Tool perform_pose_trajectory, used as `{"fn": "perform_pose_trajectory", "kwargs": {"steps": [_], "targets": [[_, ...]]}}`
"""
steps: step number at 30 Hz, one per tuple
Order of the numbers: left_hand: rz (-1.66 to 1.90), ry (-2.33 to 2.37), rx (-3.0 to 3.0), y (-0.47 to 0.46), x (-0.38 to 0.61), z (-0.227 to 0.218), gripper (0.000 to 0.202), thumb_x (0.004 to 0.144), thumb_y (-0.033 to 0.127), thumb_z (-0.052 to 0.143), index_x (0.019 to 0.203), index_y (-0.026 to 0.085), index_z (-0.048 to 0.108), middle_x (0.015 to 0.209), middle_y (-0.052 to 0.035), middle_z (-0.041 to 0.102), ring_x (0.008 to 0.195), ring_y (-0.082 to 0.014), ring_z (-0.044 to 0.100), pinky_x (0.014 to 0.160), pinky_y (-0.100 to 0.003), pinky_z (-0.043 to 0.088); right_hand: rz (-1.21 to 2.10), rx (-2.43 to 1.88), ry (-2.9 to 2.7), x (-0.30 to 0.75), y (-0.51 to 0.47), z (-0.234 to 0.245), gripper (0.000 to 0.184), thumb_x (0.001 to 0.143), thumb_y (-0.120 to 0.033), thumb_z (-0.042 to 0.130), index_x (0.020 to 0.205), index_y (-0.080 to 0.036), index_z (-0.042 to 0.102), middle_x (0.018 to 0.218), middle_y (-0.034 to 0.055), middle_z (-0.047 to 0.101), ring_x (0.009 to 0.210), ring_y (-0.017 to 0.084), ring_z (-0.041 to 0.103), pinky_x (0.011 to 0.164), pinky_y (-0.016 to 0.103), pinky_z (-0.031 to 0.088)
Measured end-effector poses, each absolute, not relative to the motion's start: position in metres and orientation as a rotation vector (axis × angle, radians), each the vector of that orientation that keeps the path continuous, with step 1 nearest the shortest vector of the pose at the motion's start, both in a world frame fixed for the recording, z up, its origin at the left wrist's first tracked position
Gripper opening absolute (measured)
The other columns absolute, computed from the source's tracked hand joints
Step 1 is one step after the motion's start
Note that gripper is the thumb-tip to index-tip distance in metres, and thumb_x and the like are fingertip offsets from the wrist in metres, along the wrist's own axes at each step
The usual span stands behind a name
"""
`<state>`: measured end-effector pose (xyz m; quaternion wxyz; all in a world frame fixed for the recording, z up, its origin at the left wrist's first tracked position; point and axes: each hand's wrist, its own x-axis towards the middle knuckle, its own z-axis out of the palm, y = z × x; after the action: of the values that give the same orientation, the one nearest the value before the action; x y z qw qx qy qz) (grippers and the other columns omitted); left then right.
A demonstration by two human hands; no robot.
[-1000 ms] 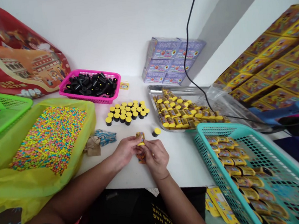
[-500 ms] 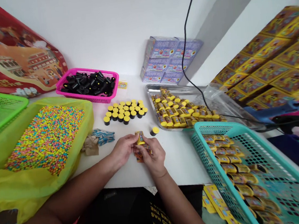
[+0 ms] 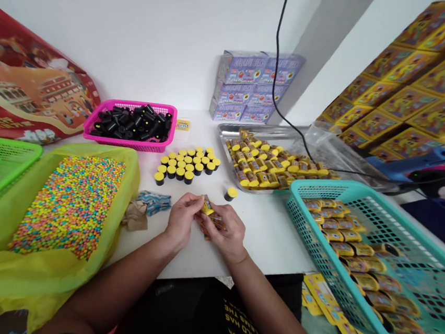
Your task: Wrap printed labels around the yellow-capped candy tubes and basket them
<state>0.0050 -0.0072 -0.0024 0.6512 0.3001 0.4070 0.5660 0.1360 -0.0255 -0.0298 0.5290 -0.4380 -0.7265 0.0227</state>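
Two hands, left (image 3: 181, 222), right (image 3: 224, 234), half-hide yellow packet (image 3: 207, 207).

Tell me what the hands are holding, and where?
The left hand and right hand pinch a small yellow printed packet between their fingers, near its lower end; its top sticks out.

Left hand (image 3: 181, 221) and right hand (image 3: 224, 237) closer together than 1 second ago, yellow packet (image 3: 207, 206) between them.

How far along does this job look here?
Done: labelled tubes fill the metal tray and teal basket. In hand: the left hand and right hand hold one labelled tube. Remaining: unlabelled yellow-capped black tubes, black tubes in the pink basket, and coloured candy.
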Motion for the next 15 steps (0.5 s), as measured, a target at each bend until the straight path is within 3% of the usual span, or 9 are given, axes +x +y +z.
{"fn": "perform_pose_trajectory", "kwargs": {"steps": [6,15], "targets": [[1.313,0.985,0.678,-0.0061,0.0035,-0.0002,0.043,0.063,0.05,0.08,0.062,0.016,0.054,0.06,0.0012,0.058,0.052,-0.0102,0.052,0.048,-0.022,0.039,0.077,-1.022,-1.769,0.1348,-0.0256,-0.0294,0.033,0.087,-0.019,0.061,0.12,-0.021,0.06,0.095,0.0081,0.07,0.083,0.02,0.064,0.074,0.037,0.057],[1.366,1.003,0.716,-0.0053,0.0049,0.0044,0.044,0.064,0.053,0.079,0.063,0.015,0.055,0.062,0.0012,0.058,0.056,-0.0099,0.052,0.052,-0.022,0.044,0.152,-1.018,-1.767,0.1353,-0.0272,-0.0307,0.035,0.089,-0.019,0.06,0.124,-0.021,0.058,0.099,0.0082,0.069,0.086,0.019,0.065,0.077,0.036,0.057]]}}
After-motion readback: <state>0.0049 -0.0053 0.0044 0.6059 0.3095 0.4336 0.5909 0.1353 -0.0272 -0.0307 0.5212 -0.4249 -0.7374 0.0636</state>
